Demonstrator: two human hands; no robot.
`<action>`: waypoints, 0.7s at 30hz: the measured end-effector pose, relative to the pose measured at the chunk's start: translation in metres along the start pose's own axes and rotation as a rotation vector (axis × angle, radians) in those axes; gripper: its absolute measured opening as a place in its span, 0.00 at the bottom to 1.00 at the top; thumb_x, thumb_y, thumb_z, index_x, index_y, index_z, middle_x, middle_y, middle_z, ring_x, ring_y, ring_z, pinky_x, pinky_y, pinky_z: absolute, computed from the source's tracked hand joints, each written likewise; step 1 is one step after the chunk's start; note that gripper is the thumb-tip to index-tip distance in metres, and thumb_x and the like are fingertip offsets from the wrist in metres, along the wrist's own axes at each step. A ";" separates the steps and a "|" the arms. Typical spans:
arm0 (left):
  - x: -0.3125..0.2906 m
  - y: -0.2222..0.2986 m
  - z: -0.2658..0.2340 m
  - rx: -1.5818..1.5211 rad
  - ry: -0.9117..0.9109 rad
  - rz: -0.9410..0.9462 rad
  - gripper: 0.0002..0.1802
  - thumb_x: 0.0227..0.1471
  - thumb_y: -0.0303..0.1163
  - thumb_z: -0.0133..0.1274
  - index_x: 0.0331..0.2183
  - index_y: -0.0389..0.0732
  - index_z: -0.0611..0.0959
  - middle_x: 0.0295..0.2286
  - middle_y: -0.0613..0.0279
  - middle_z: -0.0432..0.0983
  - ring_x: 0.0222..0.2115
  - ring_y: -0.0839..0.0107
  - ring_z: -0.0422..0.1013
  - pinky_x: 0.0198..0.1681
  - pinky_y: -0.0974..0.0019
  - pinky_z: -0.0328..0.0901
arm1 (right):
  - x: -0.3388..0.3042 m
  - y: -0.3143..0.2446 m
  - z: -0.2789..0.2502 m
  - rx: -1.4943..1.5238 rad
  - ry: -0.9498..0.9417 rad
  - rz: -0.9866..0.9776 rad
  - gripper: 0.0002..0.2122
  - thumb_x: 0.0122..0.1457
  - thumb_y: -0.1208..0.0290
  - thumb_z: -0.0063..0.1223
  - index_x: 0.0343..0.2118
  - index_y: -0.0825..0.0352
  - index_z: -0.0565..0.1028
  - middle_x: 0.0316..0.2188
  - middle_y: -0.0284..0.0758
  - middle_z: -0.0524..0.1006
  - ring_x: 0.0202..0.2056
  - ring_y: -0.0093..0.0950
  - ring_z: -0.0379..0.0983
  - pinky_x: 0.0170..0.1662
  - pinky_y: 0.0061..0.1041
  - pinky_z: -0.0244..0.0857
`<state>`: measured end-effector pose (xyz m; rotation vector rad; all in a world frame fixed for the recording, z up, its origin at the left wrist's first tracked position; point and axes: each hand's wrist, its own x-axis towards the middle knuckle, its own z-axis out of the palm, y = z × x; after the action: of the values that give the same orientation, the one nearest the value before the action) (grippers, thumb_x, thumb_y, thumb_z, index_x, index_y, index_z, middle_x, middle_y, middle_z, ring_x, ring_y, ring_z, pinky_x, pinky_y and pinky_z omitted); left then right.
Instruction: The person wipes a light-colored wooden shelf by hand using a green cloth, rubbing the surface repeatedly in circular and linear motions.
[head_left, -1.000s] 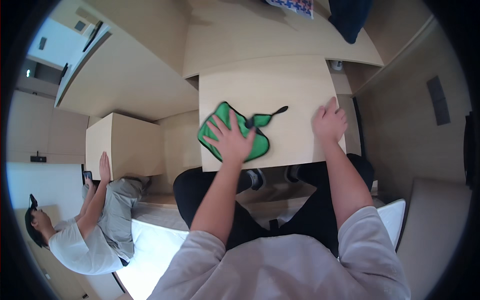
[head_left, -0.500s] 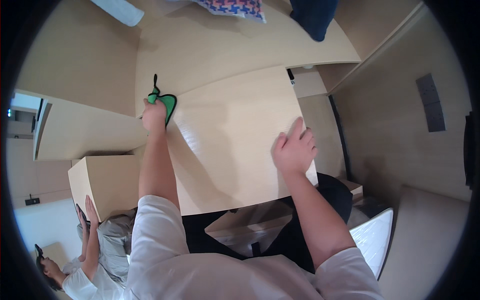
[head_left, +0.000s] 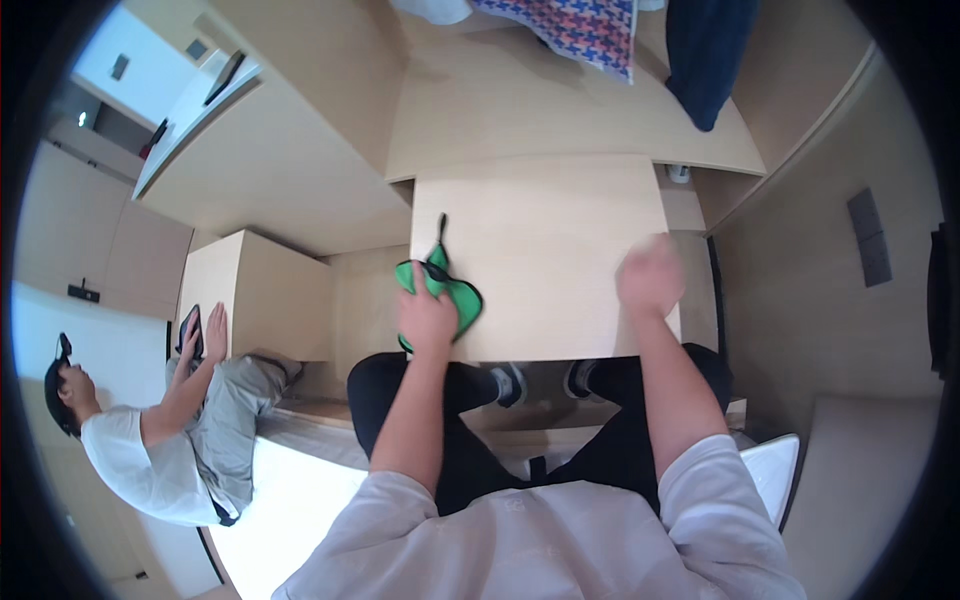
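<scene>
Closest in, the seated person's pale grey sleeves and dark trousers fill the lower part of the view, both forearms running up to a small light wooden worktop (head_left: 545, 215) pulled in over the knees. The left hand (head_left: 427, 318) lies palm down on a green cloth (head_left: 452, 292) near the worktop's front left edge; the fingers are spread flat over the fabric rather than curled round it, so the grip is open and pressing, the sort of hold that pins a cloth to a surface so it can slide. The cloth is bunched under the palm, with a thin dark loop (head_left: 440, 232) trailing away from it toward the far side. The right hand (head_left: 650, 277) is at the front right of the same worktop, well apart from the cloth; it is blurred, and I cannot tell whether it is open or closed, nor whether it touches the wood. Its place suggests it steadies the worktop. Off to the left, another person in a white top sits low beside a wooden cabinet (head_left: 255, 290), hands on a dark device (head_left: 188, 328). Beyond the worktop a larger wooden surface carries a patterned red and blue cloth (head_left: 560, 30) and a dark blue garment (head_left: 705, 55) hanging over its far edge
</scene>
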<state>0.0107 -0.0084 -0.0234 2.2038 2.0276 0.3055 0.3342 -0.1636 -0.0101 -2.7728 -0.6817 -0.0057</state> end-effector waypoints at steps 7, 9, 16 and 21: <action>-0.112 0.030 -0.020 0.100 -0.240 0.476 0.56 0.53 0.50 0.66 0.76 0.57 0.56 0.73 0.30 0.43 0.74 0.29 0.38 0.70 0.21 0.39 | 0.004 0.040 0.022 -0.008 0.027 0.040 0.31 0.68 0.53 0.47 0.72 0.58 0.64 0.48 0.50 0.77 0.51 0.49 0.75 0.55 0.52 0.68; -0.117 0.041 -0.025 0.092 -0.307 0.593 0.56 0.54 0.51 0.66 0.76 0.59 0.55 0.75 0.34 0.37 0.75 0.31 0.35 0.69 0.19 0.42 | -0.001 0.041 0.026 -0.018 0.043 0.015 0.31 0.68 0.53 0.47 0.72 0.58 0.64 0.49 0.51 0.76 0.51 0.50 0.75 0.55 0.53 0.68; -0.043 0.082 -0.006 0.056 -0.305 0.591 0.54 0.55 0.54 0.64 0.76 0.65 0.56 0.75 0.38 0.38 0.76 0.35 0.36 0.63 0.18 0.54 | -0.010 0.040 0.025 -0.073 0.091 -0.049 0.32 0.67 0.53 0.50 0.72 0.58 0.64 0.49 0.50 0.75 0.49 0.49 0.73 0.53 0.52 0.65; 0.059 0.145 0.030 0.087 -0.216 0.560 0.50 0.60 0.61 0.56 0.76 0.65 0.54 0.76 0.46 0.39 0.76 0.42 0.37 0.67 0.21 0.52 | -0.012 0.039 0.020 -0.067 0.115 -0.031 0.34 0.65 0.53 0.52 0.71 0.63 0.63 0.55 0.53 0.70 0.54 0.51 0.68 0.55 0.52 0.62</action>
<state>0.1621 0.0384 -0.0151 2.6879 1.3124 0.0252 0.3398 -0.1970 -0.0409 -2.7994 -0.7075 -0.1962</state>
